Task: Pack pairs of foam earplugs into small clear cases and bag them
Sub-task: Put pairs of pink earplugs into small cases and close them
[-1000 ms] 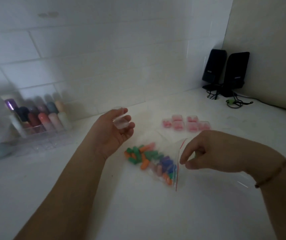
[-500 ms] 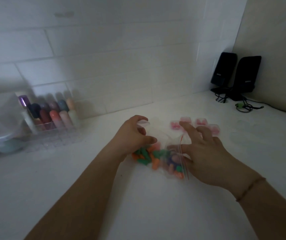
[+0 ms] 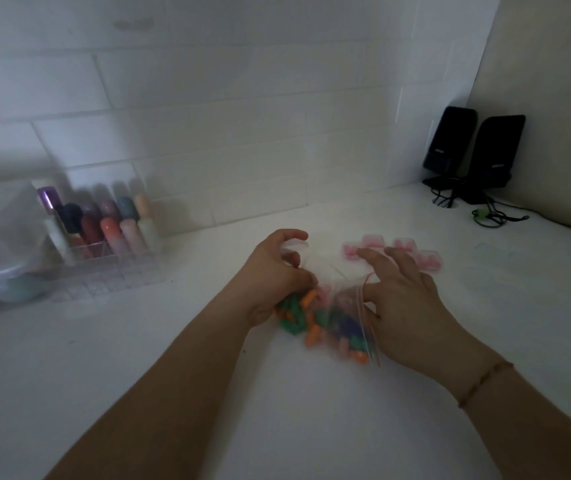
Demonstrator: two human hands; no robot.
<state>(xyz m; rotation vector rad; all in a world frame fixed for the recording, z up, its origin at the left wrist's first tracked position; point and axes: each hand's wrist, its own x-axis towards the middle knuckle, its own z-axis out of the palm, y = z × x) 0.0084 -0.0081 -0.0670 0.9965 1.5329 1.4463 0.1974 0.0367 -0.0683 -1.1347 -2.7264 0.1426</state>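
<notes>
A white countertop [image 3: 138, 358] backed by white wall tiles [image 3: 208, 116] is seen, with a clear acrylic organiser of coloured tubes [image 3: 104, 233] at nine o'clock. At centre, the left hand [image 3: 273, 275] is curled around a small clear case [image 3: 291, 245] above loose green and orange foam earplugs [image 3: 298, 315], while the right hand [image 3: 405, 303], fingers spread, is pressed on the clear red-zip bag [image 3: 350, 323]. Filled pink cases [image 3: 401, 251] lie at one o'clock, two black speakers [image 3: 474, 150] at two.
</notes>
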